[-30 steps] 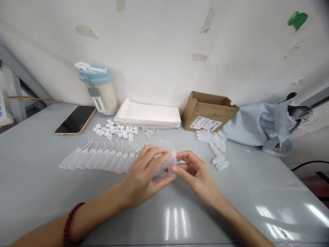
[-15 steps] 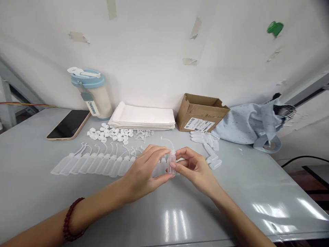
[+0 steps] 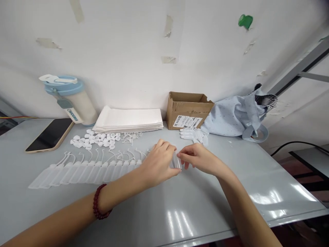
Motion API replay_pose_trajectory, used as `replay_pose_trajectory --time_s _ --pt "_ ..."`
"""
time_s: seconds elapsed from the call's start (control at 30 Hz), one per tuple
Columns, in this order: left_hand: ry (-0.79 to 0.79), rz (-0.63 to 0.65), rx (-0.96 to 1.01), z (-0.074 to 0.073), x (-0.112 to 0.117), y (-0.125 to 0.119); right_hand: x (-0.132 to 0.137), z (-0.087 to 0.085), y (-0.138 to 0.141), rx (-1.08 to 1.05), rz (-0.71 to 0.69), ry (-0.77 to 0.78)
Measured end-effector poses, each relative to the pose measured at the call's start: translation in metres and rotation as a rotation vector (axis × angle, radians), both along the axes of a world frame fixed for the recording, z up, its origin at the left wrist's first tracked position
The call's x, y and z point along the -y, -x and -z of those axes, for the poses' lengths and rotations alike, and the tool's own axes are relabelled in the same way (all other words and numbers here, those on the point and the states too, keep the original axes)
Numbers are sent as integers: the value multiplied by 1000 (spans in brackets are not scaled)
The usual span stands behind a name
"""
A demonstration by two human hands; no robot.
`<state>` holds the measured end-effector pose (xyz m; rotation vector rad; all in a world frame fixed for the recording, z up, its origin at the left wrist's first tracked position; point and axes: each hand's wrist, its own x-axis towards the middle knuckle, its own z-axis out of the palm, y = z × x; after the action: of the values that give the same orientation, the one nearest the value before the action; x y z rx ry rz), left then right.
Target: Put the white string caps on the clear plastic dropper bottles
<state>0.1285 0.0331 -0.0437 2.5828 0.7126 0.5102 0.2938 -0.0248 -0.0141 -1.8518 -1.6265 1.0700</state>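
Tabletop [image 3: 144, 216] glossy grey, wall [image 3: 128, 79] white

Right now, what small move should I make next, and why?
Perhaps nudge the small plastic bottle left, squaring it with the row of capped bottles: it is at the row's right end, between your left hand and right hand.

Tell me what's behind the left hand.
Part of a row of translucent bottles, running out of sight behind the left hand. How many the hand covers can't be seen.
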Motion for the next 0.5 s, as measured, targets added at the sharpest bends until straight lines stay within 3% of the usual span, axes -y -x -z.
replay_pose_trajectory --time_s 0.13,0.5 --pt "-11 -3 -133 3 1 -10 -2 6 -6 92 -1 7" --pt "-129 -16 -125 13 -1 -8 -5 21 -6 194 14 -40"
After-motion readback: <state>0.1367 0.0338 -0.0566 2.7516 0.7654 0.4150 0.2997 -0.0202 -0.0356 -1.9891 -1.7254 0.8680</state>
